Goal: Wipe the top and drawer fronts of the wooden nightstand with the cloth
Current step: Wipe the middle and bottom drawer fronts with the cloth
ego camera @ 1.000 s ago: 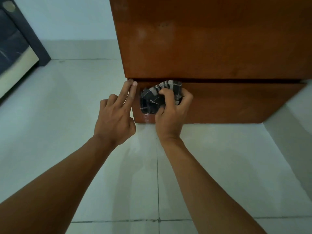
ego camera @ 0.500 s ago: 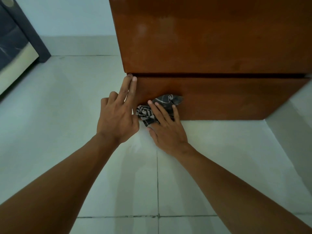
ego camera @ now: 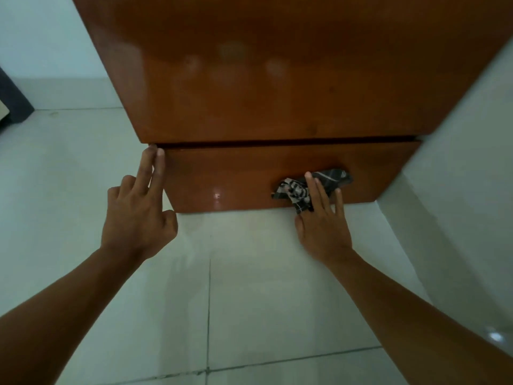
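The glossy brown wooden nightstand (ego camera: pixel 277 79) fills the upper half of the view. Its lower drawer front (ego camera: pixel 236 176) sits just above the floor, under a dark gap. A crumpled black-and-white checked cloth (ego camera: pixel 297 190) lies against the right part of that drawer front. My right hand (ego camera: pixel 322 226) presses the cloth to the wood with flat, spread fingers. My left hand (ego camera: pixel 138 212) holds nothing; two extended fingertips touch the drawer's upper left corner, the other fingers curled.
Pale floor tiles (ego camera: pixel 249 301) with grout lines spread below the nightstand. A white wall (ego camera: pixel 458 190) runs close along the right side. A dark piece of furniture (ego camera: pixel 11 101) stands at the far left edge, by the back wall.
My right hand slid the cloth from the left end of the lower drawer front to its right part. The left fingertips stayed on the drawer's left corner. The camera moved closer.
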